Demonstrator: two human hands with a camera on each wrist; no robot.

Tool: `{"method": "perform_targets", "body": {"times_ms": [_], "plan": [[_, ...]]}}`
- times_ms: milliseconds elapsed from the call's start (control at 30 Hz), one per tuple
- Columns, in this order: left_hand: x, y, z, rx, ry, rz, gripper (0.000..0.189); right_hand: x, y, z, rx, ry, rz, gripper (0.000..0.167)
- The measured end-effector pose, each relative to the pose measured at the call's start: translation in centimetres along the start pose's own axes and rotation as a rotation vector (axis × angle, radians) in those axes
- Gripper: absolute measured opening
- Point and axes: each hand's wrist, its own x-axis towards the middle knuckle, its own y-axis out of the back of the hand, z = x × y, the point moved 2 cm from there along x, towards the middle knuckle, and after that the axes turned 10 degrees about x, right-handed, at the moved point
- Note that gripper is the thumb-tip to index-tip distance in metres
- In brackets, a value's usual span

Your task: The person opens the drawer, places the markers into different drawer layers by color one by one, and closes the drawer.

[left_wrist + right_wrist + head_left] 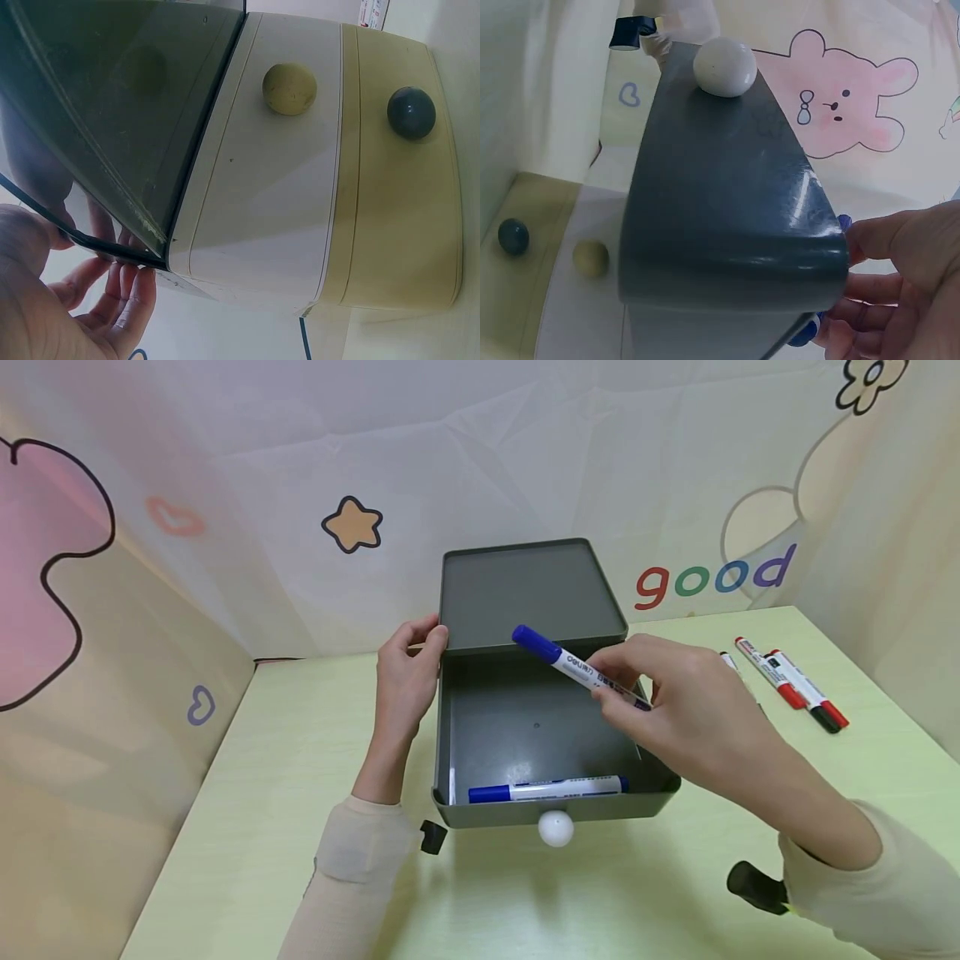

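Observation:
A small desktop drawer cabinet has a grey top [525, 589], and its grey upper drawer [480, 815], with a white knob [556, 828], stands pulled out. My left hand [405, 681] grips the cabinet's left edge, thumb at the top rim and fingers around the side. Over the drawer's right side, my right hand [697, 702] pinches a blue whiteboard marker [576, 668] near one end, its blue cap pointing up to the left. Another blue marker [562, 788] lies in the drawer along its front wall. In the right wrist view, the drawer front hides most of the held marker.
Several markers lie on the table at the right, among them a red one [765, 670] and a black one [825, 718]. Below the grey drawer are a white drawer [262, 180] and a yellow drawer [405, 217], both closed. A printed cloth [525, 468] hangs behind.

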Motion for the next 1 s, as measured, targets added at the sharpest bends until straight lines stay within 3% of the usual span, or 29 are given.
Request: {"method": "perform_targets", "body": {"times_ms": [400, 633, 1000], "plan": [[0.0, 0.0, 0.0, -0.006, -0.004, 0.003, 0.036, -0.3, -1.8, 0.0, -0.063, 0.043, -0.123, 0.022], [0.0, 0.0, -0.1, 0.000, -0.006, -0.001, 0.036, -0.5, -2.9, -0.1, -0.093, 0.015, -0.204, 0.021], [0.0, 0.0, 0.0, 0.001, -0.009, 0.001, 0.035, -0.7, -3.6, -0.2, -0.102, 0.074, -0.215, 0.019]]}}
